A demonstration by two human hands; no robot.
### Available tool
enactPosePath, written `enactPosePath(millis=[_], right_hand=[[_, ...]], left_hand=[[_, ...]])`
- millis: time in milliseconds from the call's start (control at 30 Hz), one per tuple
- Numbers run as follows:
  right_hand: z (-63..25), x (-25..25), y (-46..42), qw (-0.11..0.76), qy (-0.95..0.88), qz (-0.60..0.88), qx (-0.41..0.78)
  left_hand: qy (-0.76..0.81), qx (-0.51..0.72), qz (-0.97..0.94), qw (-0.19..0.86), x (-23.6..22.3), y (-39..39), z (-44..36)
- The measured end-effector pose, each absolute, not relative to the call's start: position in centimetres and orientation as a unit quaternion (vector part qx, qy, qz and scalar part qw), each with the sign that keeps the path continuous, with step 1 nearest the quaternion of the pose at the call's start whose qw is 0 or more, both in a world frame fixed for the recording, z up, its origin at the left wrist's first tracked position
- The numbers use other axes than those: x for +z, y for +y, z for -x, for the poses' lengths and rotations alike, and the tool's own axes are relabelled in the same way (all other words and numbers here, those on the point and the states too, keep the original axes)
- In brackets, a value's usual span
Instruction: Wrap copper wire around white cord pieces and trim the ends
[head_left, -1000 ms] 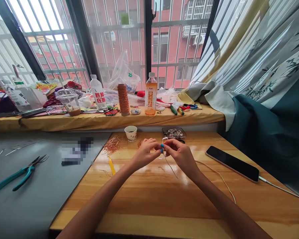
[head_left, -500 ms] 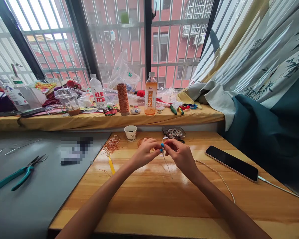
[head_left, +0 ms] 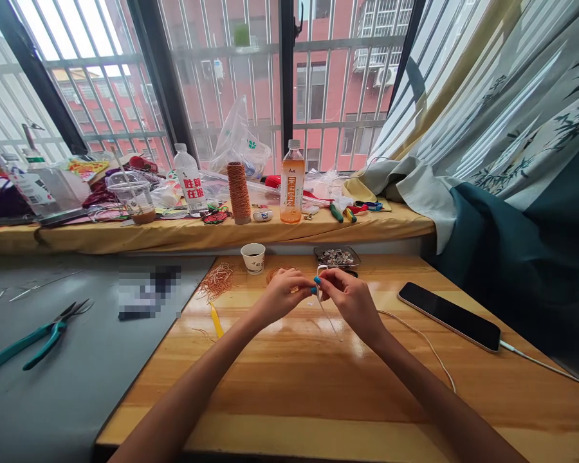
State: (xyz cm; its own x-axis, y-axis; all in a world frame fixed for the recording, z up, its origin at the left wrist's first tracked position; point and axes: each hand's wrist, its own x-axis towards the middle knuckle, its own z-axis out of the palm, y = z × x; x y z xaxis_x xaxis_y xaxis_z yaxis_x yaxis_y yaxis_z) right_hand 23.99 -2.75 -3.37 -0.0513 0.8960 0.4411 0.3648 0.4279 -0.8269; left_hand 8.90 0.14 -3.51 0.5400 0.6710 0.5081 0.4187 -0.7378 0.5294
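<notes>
Above the middle of the wooden table, my left hand (head_left: 284, 296) and my right hand (head_left: 352, 301) meet at the fingertips, both in a closed pinch. Between the blue-nailed fingers is a thin white cord (head_left: 324, 312), whose loose end hangs toward the tabletop. A white loop (head_left: 321, 267) shows just above the fingertips; whether it belongs to the same cord I cannot tell. From behind my right hand a white cable (head_left: 427, 341) runs down to the right. A coil of copper-coloured cord (head_left: 271, 276) lies partly hidden behind my left hand.
A paper cup (head_left: 253, 258) and a tray of small pieces (head_left: 336, 256) stand at the back. Copper-coloured cord scraps (head_left: 217, 281) and a yellow tool (head_left: 215, 319) lie left. A phone (head_left: 448, 316) lies right, teal pliers (head_left: 48, 334) far left. Bottles and a cord spool (head_left: 238, 193) line the sill.
The cord's hanging end has swung slightly to the right. Both hands keep their pinch, with hardly any shift.
</notes>
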Motion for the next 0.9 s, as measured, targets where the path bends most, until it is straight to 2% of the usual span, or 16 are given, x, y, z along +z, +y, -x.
enactPosePath(millis=[367,633,800,900], right_hand=[[-23.7,-4.2,-2.6,0.547,-0.630,0.450,0.319],[-23.8,-4.9,-1.7,0.583,-0.584,0.430,0.366],[-24.0,-4.9,-1.0,0.605,-0.493,0.397,0.483],[-24.2,-4.7,-1.0,0.587,-0.468,0.378,0.541]], left_hand=[[0.368,0.339,-0.856,0.132,-4.0,-0.1,-9.4],[0.373,0.334,-0.842,0.200,-4.2,-0.1,-9.7],[0.390,0.333,-0.821,0.252,-4.2,-0.3,-9.9],[0.375,0.334,-0.815,0.291,-4.4,-0.2,-9.8]])
